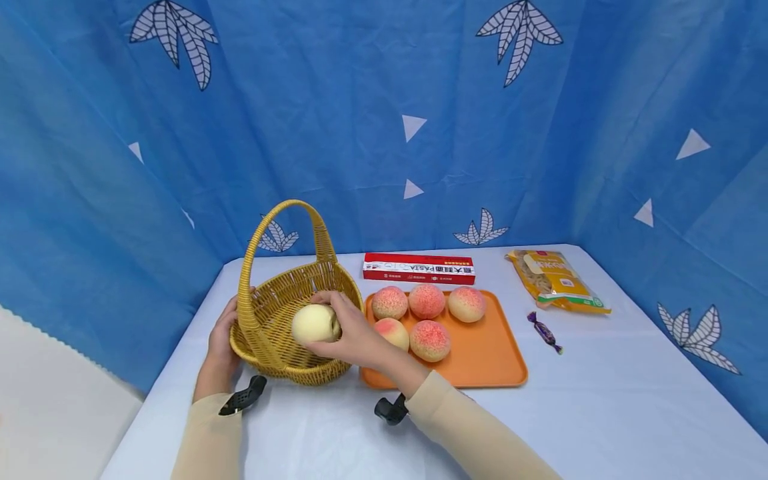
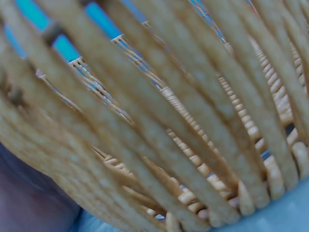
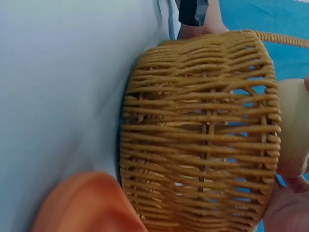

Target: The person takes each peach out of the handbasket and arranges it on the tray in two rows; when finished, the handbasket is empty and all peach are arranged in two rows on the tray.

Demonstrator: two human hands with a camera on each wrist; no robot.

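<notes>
A yellow woven basket (image 1: pixel 312 375) with a tall arched handle stands on the left part of the table. My left hand (image 1: pixel 222 337) holds its left side near the rim; the handle and rim partly hide the fingers. With thumb and fingers my right hand (image 1: pixel 359 337) grips a peach (image 1: pixel 312 324), its pale yellow side showing, over the basket's opening. The right wrist view has this peach (image 3: pixel 292 128) just beyond the rim. Several pink-speckled peaches (image 1: pixel 429 341) lie on an orange tray (image 1: pixel 480 357) right of the basket, under and beyond my right forearm.
Behind the tray lies a red and white pasta box (image 1: pixel 419 268). An orange-yellow bag of pasta (image 1: pixel 558 280) and a purple wrapped candy (image 1: pixel 545 332) are to the right. A blue curtain (image 1: pixel 384 133) hangs behind the white table (image 1: pixel 600 400).
</notes>
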